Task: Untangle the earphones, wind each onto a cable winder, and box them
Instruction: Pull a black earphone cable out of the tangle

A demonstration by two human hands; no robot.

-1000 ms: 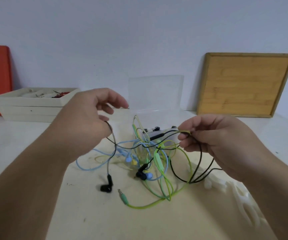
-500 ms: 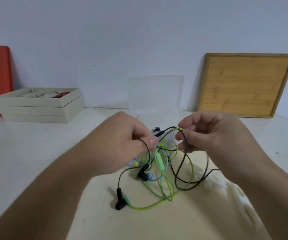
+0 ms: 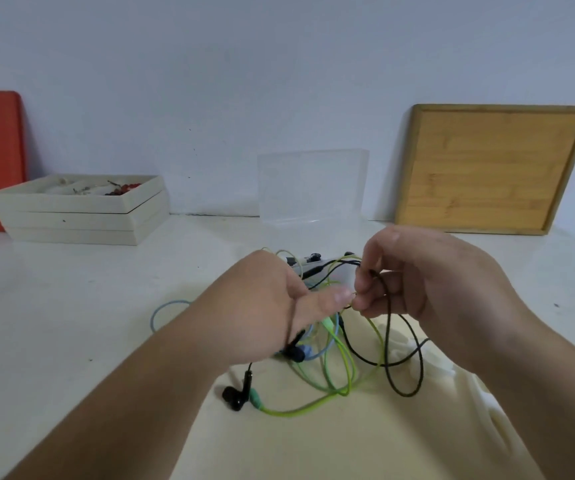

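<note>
Black earphone cable [image 3: 388, 323] is pinched in the curled fingers of both the right hand [image 3: 428, 292] and the left hand [image 3: 268, 313], their fingertips touching. Below them the green cable [image 3: 300, 410] and blue cable [image 3: 156, 313] lie tangled on the surface [image 3: 71, 289], partly hidden by the left hand. Beyond the hands stands a clear plastic box [image 3: 313, 185], with a bamboo board [image 3: 490, 168] beyond the right hand.

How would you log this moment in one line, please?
phase: untangling | left hand: holds black cable | right hand: pinches black cable | green cable: tangled
</note>
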